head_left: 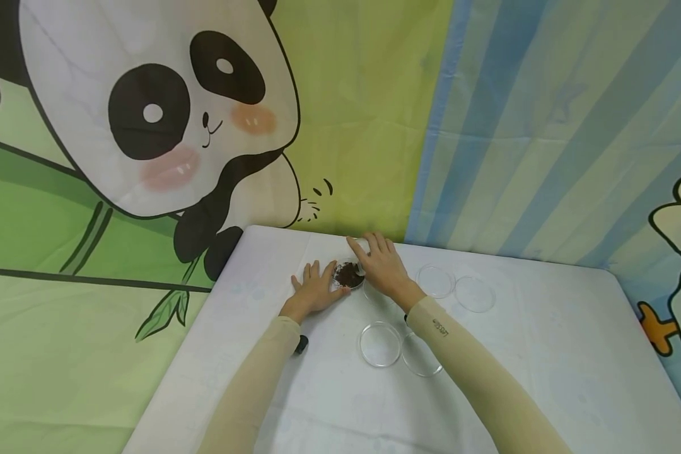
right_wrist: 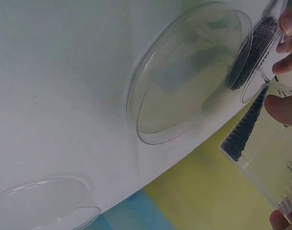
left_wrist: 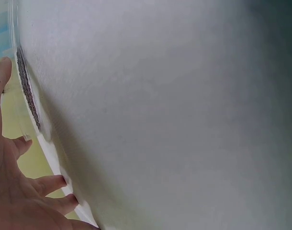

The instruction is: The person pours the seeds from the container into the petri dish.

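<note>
- Your right hand (head_left: 383,268) is clamped on a clear container (right_wrist: 270,160), thumb on one wall; your left hand (head_left: 313,290) lies spread, thumb and forefinger at the edge of the filled dish (right_wrist: 252,87).
- You have the container tilted, one end at that dish, near the far edge of the table; you cannot tell whether the two touch.
- Dark granules (head_left: 349,275) cover much of the dish's bottom, and more lie in a tapering band along the container's lower side.
- Just beside the dish, partly under your right hand in the head view, sits a clear dish (right_wrist: 184,96).
- Past that hand, to your right, two clear plates (head_left: 434,281) lie side by side.
- Nearer you, two glassy rounds (head_left: 379,344) lie close together, one partly behind your right sleeve (head_left: 471,359).
- A small black object (head_left: 301,344) shows beside your left sleeve (head_left: 255,378).
- White cloth covers the table (head_left: 545,353); behind it hangs a printed backdrop (head_left: 369,113) with a panda and blue stripes.
</note>
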### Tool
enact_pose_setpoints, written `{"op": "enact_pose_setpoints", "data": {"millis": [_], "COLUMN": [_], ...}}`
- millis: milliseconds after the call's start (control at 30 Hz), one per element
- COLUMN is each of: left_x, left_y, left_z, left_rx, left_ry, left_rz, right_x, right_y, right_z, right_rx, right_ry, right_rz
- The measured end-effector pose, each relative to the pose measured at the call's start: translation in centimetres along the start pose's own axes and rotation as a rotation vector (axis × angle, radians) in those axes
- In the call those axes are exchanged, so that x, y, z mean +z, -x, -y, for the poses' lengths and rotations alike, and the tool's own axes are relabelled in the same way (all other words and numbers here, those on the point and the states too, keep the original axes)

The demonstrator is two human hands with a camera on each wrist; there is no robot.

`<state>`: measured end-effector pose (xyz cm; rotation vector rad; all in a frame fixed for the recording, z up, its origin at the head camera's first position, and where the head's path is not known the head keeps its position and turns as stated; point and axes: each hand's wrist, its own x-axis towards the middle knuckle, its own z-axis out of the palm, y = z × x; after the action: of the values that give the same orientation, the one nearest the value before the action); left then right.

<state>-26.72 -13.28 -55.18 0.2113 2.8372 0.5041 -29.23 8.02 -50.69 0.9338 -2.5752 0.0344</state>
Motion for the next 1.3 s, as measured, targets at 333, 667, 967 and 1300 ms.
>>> {"op": "enact_pose_setpoints", "data": {"millis": [333, 667, 967, 1300], "left_x": [0.1, 0.0, -0.2, -0.3], "left_y": [0.2, 0.4, 0.6, 0.7], "left_z": [0.1, -0.1, -0.2, -0.4], "left_rx": [0.008, 0.008, 0.015, 0.016], "left_ry": [0.015, 0.027, 0.024, 0.029], "left_rz": [-0.018, -0.019, -0.018, -0.021], "right_x": [0.6, -1.2, -2.7, -5.2], "right_y": [0.8, 2.5, 5.8, 11.5], "right_z": [-0.5, -1.5, -3.7, -5.6], "right_rx": [0.297, 0.538, 0.549, 0.599], "right_ry": [-0.348, -0.761, -0.974, -1.227], "right_rz": [0.032, -0.004, -0.052, -0.032]}}
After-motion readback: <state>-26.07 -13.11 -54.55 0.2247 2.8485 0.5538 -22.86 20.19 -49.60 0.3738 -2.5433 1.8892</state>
